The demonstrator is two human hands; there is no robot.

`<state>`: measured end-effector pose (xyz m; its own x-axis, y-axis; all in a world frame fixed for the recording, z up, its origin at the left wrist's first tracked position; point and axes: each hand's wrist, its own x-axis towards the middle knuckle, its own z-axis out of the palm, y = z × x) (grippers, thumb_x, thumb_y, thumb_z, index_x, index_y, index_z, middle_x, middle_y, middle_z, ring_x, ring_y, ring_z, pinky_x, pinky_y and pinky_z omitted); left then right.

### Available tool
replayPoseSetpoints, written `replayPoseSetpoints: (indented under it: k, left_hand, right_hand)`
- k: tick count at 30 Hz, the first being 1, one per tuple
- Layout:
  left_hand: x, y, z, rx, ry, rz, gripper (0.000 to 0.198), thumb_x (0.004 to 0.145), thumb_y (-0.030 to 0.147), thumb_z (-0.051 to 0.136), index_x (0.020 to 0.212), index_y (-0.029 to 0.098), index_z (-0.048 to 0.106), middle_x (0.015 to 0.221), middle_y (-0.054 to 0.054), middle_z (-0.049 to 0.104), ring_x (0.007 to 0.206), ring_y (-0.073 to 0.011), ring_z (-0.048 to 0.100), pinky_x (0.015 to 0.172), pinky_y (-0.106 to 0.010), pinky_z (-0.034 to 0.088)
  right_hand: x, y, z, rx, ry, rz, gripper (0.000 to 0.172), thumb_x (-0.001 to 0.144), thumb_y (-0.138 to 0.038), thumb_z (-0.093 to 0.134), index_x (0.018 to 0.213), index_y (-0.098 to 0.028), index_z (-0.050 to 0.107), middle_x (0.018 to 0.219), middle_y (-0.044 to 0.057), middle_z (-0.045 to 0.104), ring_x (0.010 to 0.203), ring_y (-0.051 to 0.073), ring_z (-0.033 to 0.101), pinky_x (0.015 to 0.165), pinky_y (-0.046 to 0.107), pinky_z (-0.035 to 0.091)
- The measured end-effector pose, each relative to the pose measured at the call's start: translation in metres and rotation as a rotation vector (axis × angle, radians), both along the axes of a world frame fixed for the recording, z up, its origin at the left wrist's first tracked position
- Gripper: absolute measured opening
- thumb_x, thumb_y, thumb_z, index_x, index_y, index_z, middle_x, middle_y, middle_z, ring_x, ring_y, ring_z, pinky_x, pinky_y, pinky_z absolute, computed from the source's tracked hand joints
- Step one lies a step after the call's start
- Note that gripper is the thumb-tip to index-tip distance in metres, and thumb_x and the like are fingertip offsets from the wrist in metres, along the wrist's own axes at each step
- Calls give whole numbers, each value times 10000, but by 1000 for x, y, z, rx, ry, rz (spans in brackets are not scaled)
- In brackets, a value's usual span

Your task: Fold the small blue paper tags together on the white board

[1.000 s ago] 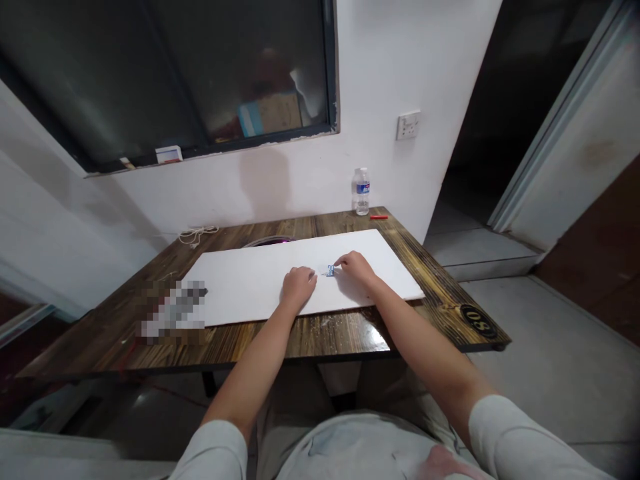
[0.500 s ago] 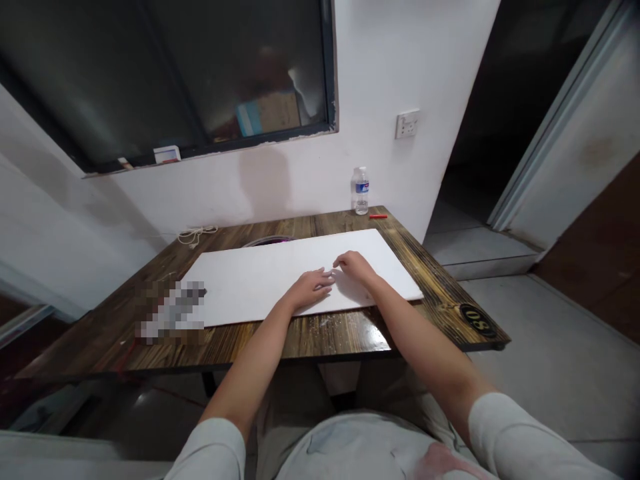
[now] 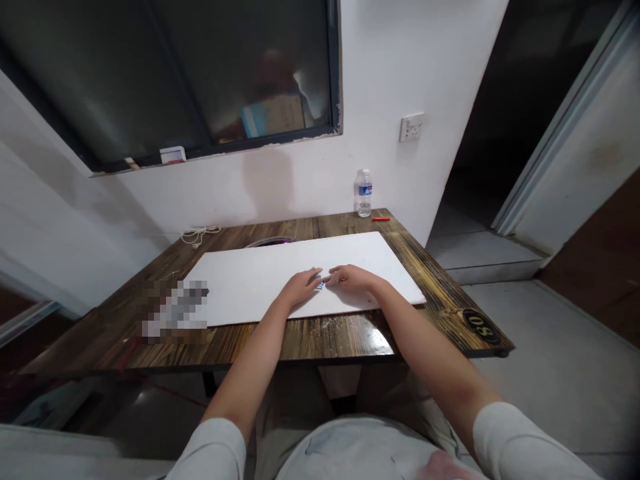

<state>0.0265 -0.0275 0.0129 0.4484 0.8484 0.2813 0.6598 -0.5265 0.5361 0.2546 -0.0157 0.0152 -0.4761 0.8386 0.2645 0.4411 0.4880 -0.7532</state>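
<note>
A white board [image 3: 250,283] lies flat on the wooden table, and both of my hands are low over its right half. My left hand [image 3: 299,288] is open, its fingers reaching right. Facing it, my right hand [image 3: 351,279] has its fingers apart and pointing left, the tips nearly meeting those of the left. Between the fingertips shows a small blue-and-white patterned piece [image 3: 321,285], partly covered; its kind is too small to make out. Whether the fingers touch or grip it I cannot tell.
Behind the board are a water bottle [image 3: 365,193], a red pen-like stick [image 3: 381,219], a round-rimmed object [image 3: 270,241] and a white cable [image 3: 199,235]. A blurred-out item [image 3: 175,310] covers the board's left end. A round number plate [image 3: 477,325] marks the table's right corner.
My right hand has come down and left from a raised, bent-finger pose to lie lower opposite the left. The blue-and-white piece now shows between them. My left hand has shifted slightly left.
</note>
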Motion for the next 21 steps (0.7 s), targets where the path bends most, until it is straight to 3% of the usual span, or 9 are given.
replayPoseSetpoints:
  k: [1, 3, 5, 8, 11, 16, 21]
  left_hand:
    - [2, -1, 0, -34, -27, -55, 396, 878, 338, 571, 1254, 243, 652, 1295, -78, 648, 1225, -247, 579, 1030, -353, 438]
    - [6, -4, 2, -92, -60, -169, 417, 893, 315, 554, 1300, 246, 618, 1325, -64, 629, 1217, -229, 582, 1037, -342, 436]
    - [7, -6, 5, -117, -68, -250, 399, 902, 304, 548, 1288, 243, 625, 1296, -53, 648, 1169, -214, 607, 1019, -334, 448]
    - [2, -5, 8, -52, -24, -263, 303, 884, 314, 590, 1154, 238, 704, 1216, -49, 689, 1109, -207, 626, 987, -339, 460]
    - [-8, 0, 10, 55, 118, -124, 170, 823, 312, 675, 953, 244, 761, 1128, -42, 717, 1081, -219, 624, 973, -353, 454]
    - [-16, 8, 6, 115, 282, 205, 123, 811, 294, 684, 879, 224, 760, 995, -49, 728, 1002, -240, 615, 899, -365, 462]
    - [-8, 6, 3, 112, 280, 292, 139, 851, 268, 629, 867, 215, 756, 956, -48, 731, 983, -225, 619, 867, -335, 466]
  right_hand:
    - [0, 2, 0, 32, -55, 55, 277, 672, -74, 633, 781, -260, 806, 987, 17, 766, 927, 219, 684, 781, 252, 479]
    - [1, 6, 1, 100, -129, 17, 301, 717, -56, 578, 796, -237, 805, 930, 29, 770, 891, 209, 682, 819, 267, 477]
    - [3, 9, 1, 157, -143, -95, 329, 750, -46, 531, 828, -215, 803, 895, 39, 767, 879, 201, 678, 846, 282, 480]
    - [4, 10, 0, 178, -135, -66, 380, 760, -44, 519, 950, -226, 792, 1011, 37, 758, 991, 200, 661, 906, 294, 479]
    - [4, 7, -2, 128, -181, 142, 378, 764, -81, 553, 1002, -261, 785, 1147, 14, 729, 1141, 220, 613, 974, 308, 455]
    - [3, 2, 0, 40, -249, 327, 301, 822, -190, 553, 995, -253, 791, 1176, 7, 714, 1317, 273, 486, 1035, 373, 417]
    - [-4, -2, 0, 20, -256, 448, 344, 858, -225, 535, 1119, -303, 744, 1280, -23, 653, 1445, 251, 318, 1135, 413, 317]
